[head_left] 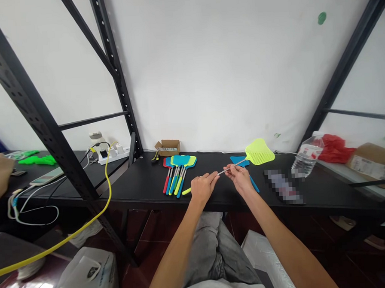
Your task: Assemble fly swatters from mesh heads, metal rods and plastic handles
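Holding a yellow-green swatter (260, 151) slantwise above the black counter (214, 198), both hands on it. Left grip (204, 187) closed around the handle, whose end pokes out past the fist on the left. Right grip (238, 176) nearly closed, fingertips pinching the thin metal shaft; a short bare stretch of shaft shows between the two. Perforated head up and to the right, near the back edge by the wall.

Blue swatter (254, 185) lying on the counter behind the right grip, partly hidden by it; head and handle visible on either side.

Left of the hands: bundle of swatters (182, 161), heads overlapping toward the wall, handles red, blue and yellow-green fanned toward the person. Behind the bundle, a small open cardboard box (168, 150).

Right side: a pixelated dark object (284, 186), identity unclear; beyond it a clear bottle (309, 155), upright but leaning in this wide view. Red plastic (335, 149) just past the bottle.

Far left: another person's hand (0, 168) at frame edge.
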Motion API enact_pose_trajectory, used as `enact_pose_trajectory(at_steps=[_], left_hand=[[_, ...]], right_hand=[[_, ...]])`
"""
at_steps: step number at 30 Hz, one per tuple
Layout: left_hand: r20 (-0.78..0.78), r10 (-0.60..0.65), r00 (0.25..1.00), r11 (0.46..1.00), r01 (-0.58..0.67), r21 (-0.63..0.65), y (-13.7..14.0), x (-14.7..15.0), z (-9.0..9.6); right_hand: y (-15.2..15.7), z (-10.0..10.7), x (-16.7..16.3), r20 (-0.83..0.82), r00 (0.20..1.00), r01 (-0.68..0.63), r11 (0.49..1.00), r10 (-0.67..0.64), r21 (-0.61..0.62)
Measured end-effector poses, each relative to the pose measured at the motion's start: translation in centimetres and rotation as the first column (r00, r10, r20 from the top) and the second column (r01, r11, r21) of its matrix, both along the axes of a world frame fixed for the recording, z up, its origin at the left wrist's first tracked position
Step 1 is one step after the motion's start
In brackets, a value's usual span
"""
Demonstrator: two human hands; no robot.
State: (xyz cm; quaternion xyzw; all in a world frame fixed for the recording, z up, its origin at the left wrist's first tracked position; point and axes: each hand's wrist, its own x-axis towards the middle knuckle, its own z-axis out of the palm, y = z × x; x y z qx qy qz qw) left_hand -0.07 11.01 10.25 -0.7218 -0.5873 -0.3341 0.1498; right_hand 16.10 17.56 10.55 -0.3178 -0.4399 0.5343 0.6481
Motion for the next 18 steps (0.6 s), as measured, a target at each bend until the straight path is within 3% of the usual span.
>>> enact_pose_trajectory(at_steps=[6,13,18], left_hand=[[-0.012,0.009,1.000,1.000,-0.009,0.024,0.2,0.0,-0.2],[-0.017,0.021,1.000,0.998,-0.020,0.054,0.5,-0.2,-0.6],[-0.016,0.025,1.000,0.998,-0.024,0.054,0.5,-0.2,-0.6]], right_hand=[[-0.1,0.2,0.0,-0.028,1.000,-0.002,0.999,0.001,-0.038],[0.3,0.9,0.6,-0.009,0.992,0.126,0.990,-0.127,-0.061],[0.5,1.1,0.9,-0.014,0.990,0.138,0.990,-0.139,-0.041]])
